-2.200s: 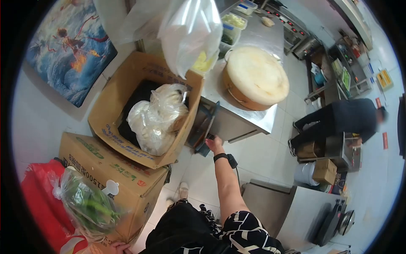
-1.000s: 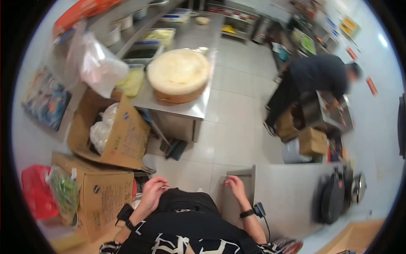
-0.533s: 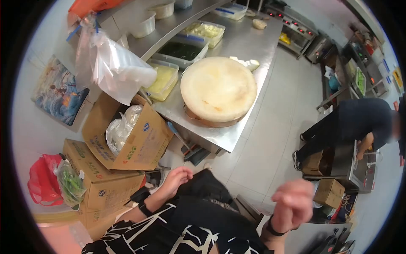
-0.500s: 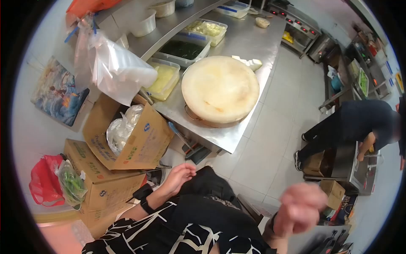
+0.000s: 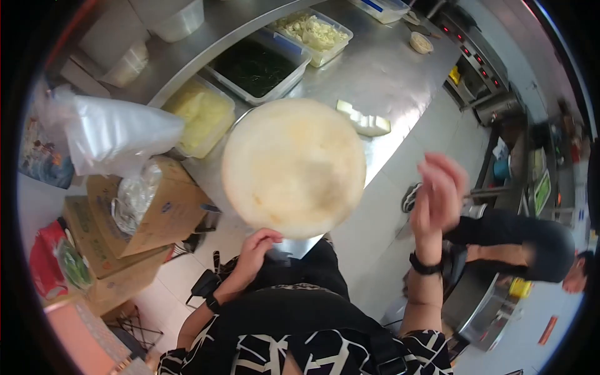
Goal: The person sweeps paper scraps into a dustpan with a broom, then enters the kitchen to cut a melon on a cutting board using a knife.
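Observation:
A thick, round chopping block (image 5: 294,169) with a pale, stained top stands at the near end of the steel counter (image 5: 381,69). My left hand (image 5: 255,253) is at the block's near edge, its fingers loosely bent and the fingertips right at the rim, with nothing seen in them. Raised to the right of the block, my right hand (image 5: 437,197) is slightly blurred, its fingers half bent and apart, holding nothing. Behind the block lies a cut, white-fleshed piece of melon or gourd (image 5: 369,124) with pale green rind.
Tubs of yellow shreds (image 5: 200,115), dark green strips (image 5: 256,69) and pale chopped vegetable (image 5: 315,34) line the counter under a steel shelf (image 5: 215,37). Plastic bags (image 5: 119,131) hang left above cardboard boxes (image 5: 159,209). At right, a person in dark clothes (image 5: 512,244) bends over.
My view has moved up to the counter, and the block looks nearer. My left hand has come to its rim; my right hand has risen forward.

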`<state>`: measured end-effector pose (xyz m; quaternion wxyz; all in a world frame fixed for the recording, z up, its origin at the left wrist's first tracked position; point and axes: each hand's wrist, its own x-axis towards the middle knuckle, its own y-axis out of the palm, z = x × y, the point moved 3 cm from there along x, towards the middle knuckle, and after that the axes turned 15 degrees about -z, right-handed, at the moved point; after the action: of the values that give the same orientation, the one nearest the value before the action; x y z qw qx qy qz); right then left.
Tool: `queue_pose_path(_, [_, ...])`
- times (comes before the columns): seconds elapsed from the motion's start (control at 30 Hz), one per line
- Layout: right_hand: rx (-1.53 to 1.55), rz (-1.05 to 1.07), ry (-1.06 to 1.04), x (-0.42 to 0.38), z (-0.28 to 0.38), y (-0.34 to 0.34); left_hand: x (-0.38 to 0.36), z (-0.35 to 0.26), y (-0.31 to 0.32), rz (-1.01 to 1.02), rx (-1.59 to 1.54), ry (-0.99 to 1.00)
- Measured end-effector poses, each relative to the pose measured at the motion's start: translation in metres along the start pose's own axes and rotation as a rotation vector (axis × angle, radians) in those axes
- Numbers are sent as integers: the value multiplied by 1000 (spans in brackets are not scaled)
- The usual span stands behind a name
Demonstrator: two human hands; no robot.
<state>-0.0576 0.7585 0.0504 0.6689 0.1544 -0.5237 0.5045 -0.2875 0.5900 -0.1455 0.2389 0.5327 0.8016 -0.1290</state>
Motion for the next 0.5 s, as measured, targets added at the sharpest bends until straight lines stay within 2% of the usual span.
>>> queue_pose_path(0.03, [45,64,154,-1,-61,17,6,1,13,-24,-20,-12])
queue_pose_path(0.1, [32,294,564,-29,-177,38,15,3,31,-214,-54,-25])
queue_pose_path(0.17, [-69,437,604,-68,-264,60,20,12,52,-327,-3,-15])
queue_pose_path(0.2, [-12,470,551,-96,-306,72,20,18,59,-407,49,4])
queue_pose_path(0.23, [-13,521,594,-106,-321,84,21,23,65,-475,92,88])
queue_pose_path(0.27, [-6,579,627,-115,-329,95,19,28,70,-518,85,85])
queue_pose_path(0.33, [84,644,544,-140,-351,116,9,32,74,-582,-8,81])
queue_pose_path(0.37, [153,623,570,-148,-359,123,2,28,75,-651,-20,89])
queue_pose_path(0.43, [60,591,468,-148,-366,132,-13,25,81,-659,-156,-88])
queue_pose_path(0.5, [123,674,617,-137,-359,136,-26,31,85,-699,-145,-87])
